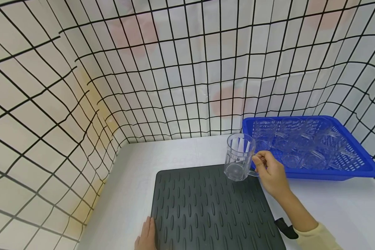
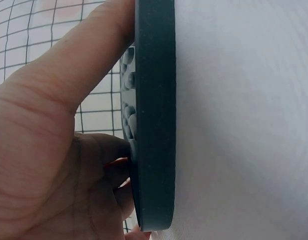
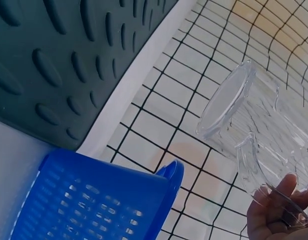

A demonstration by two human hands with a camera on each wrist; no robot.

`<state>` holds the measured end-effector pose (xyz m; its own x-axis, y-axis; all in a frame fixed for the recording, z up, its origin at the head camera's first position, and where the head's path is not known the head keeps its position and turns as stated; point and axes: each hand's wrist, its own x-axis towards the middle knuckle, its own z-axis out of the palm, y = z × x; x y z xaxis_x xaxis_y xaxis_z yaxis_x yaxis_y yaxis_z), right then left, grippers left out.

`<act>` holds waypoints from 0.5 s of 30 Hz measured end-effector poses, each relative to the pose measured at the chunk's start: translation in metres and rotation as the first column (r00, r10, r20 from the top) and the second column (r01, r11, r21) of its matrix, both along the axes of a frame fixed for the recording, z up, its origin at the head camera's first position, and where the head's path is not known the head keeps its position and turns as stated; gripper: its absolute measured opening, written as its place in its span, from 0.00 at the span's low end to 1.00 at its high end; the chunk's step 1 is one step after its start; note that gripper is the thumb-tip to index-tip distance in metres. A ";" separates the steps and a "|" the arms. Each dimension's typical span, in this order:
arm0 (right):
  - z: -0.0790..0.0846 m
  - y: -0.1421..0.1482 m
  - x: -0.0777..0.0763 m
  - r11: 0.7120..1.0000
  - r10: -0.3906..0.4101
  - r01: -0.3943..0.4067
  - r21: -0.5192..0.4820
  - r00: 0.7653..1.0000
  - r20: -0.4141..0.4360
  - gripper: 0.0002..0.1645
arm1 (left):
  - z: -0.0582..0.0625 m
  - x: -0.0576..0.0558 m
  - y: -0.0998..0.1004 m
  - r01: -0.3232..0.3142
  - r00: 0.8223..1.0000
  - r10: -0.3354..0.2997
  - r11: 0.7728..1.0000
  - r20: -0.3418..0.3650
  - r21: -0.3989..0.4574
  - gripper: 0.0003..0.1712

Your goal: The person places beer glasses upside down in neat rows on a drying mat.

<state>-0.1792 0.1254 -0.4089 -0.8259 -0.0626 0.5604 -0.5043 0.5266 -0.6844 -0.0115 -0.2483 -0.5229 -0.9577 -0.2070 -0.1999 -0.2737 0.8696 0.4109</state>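
Observation:
My right hand [image 1: 272, 172] pinches the handle of a clear glass mug [image 1: 237, 158] between thumb and fingers. The mug is upright, over the far right part of a dark ribbed mat [image 1: 203, 208]. From the right wrist view, the mug [image 3: 258, 112] hangs apart from the mat, its round base in sight. At the mat's left edge, my left hand [image 1: 146, 234] rests with fairly straight fingers. Up close in the left wrist view, the thumb and fingers of that hand [image 2: 49, 125] touch the thick mat edge [image 2: 156, 125]. Part of the left hand is cut off in the head view.
A blue perforated plastic basket [image 1: 331, 174] holding several clear glass mugs [image 1: 312, 159] stands right of the mat. Black wire grid panels [image 1: 190, 66] rise behind and on both sides. White cloth [image 1: 122, 187] covers the table.

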 end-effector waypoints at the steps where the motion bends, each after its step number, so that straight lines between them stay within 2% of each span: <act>1: 0.000 -0.001 0.000 1.000 0.007 -0.007 0.002 1.000 -0.001 0.08 | 0.000 0.000 0.000 0.000 1.000 0.000 1.000 0.004 0.003 0.70; 6: 0.000 -0.005 0.001 0.999 0.042 -0.042 0.011 0.999 0.002 0.07 | 0.003 0.000 0.002 -0.005 1.000 0.005 1.000 0.003 0.014 0.66; 15: 0.000 -0.012 0.007 0.997 0.063 -0.063 0.036 0.998 0.003 0.06 | 0.005 0.001 0.004 -0.017 0.999 0.016 1.000 0.037 0.023 0.67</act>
